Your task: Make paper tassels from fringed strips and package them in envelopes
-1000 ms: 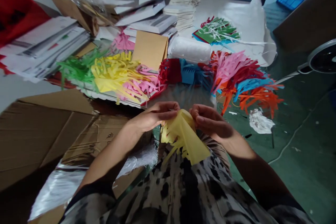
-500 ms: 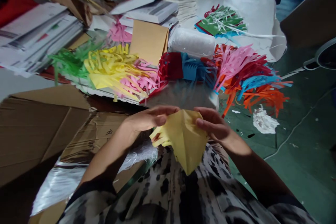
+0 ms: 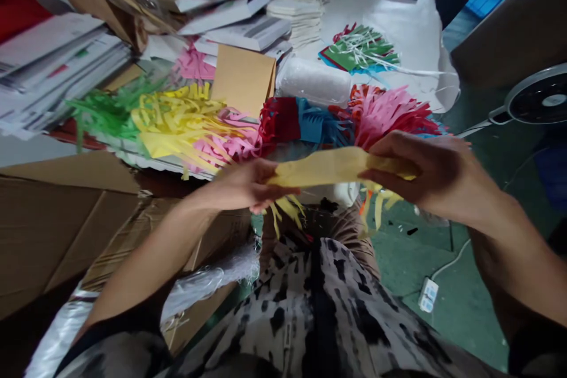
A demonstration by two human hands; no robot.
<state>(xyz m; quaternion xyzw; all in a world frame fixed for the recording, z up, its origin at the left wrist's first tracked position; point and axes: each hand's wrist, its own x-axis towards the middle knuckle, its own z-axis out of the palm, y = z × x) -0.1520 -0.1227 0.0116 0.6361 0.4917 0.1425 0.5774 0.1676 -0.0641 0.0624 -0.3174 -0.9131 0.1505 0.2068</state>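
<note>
Stretched between my two hands is a yellow tissue-paper tassel sheet (image 3: 325, 166), its middle drawn into a flat band. Cut fringe strips hang down from it at both ends. My left hand (image 3: 248, 184) pinches the band's left end between thumb and fingers. Gripping the other end is my right hand (image 3: 416, 168), with the paper running between thumb and fingers. The band is held in front of the table's near edge, above my lap. Just behind it lie red and blue fringed paper (image 3: 310, 120) and a pink fringed bundle (image 3: 387, 111).
Yellow fringed paper (image 3: 177, 115) and green fringed paper (image 3: 106, 109) lie along the table's front left. Behind stand a brown card (image 3: 243, 78), a clear-wrapped roll (image 3: 315, 80) and paper stacks (image 3: 66, 65). A cardboard box (image 3: 57, 224) is at left, a fan (image 3: 543, 94) at right.
The yellow paper, earlier a folded sheet hanging between close hands, is now pulled into a sideways band. My right hand has moved right and up, and my hands are farther apart.
</note>
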